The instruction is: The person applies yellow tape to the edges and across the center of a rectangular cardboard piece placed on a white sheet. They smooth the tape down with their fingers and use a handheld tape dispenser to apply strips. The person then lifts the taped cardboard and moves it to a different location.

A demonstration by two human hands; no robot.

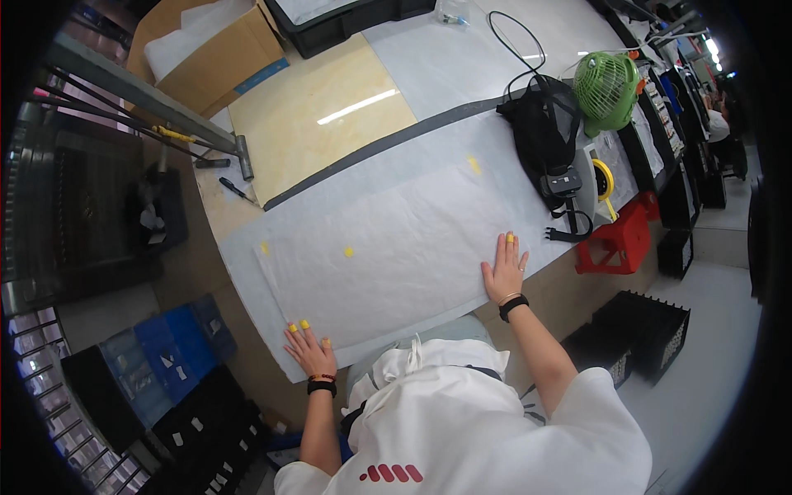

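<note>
A thin, creased white sheet (396,264) lies spread over the pale work table, with small yellow tape pieces (348,252) on it. My left hand (312,353) rests flat at its near left corner, fingers apart and holding nothing. At the near right corner lies my right hand (503,276), also flat with the fingers stretched out. Yellow coverings wrap some fingertips on both hands. The strap of a black bag (540,132) reaches the table's right edge, not far from my right hand.
Beyond the sheet is a grey strip (363,157) and a cream panel (330,99). A cardboard box (206,62) and a black tray (338,31) stand at the back. On the right are a green fan (606,91), a yellow tape roll (604,180) and a red stool (620,239).
</note>
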